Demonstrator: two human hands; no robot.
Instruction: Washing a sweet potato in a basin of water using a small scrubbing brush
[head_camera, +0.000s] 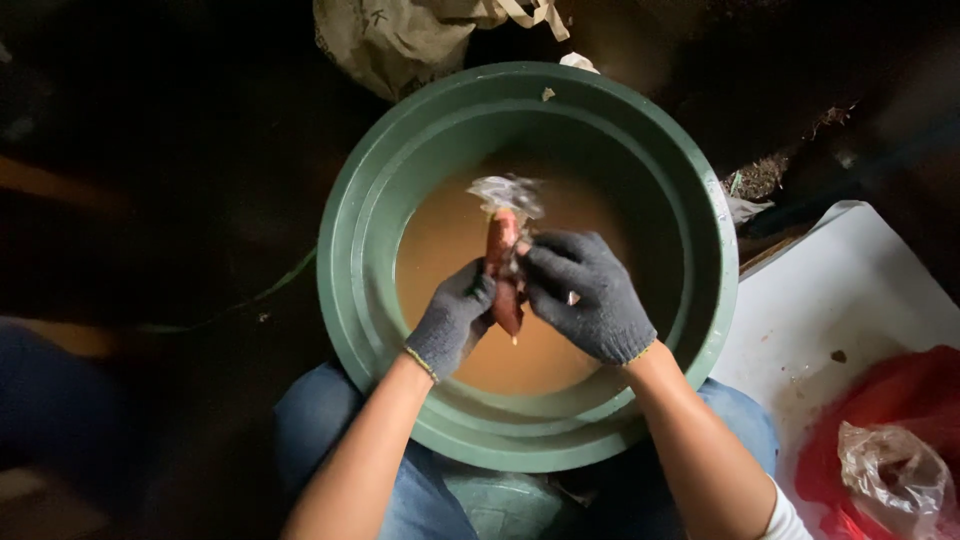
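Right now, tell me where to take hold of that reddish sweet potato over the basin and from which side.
Likely best at the sweet potato's bare middle, from its left side. It stands lengthwise over the muddy water; the left hand covers its lower end, the right hand its right flank, and clear plastic caps the far tip.

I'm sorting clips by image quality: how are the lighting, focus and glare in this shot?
Head view: light falls on the round green plastic basin and muddy brown water; the surrounding floor sinks into near-black shadow. Both grey knit-gloved hands, left hand and right hand, and the reddish root look sharp. The white board is bright, without harsh glare.
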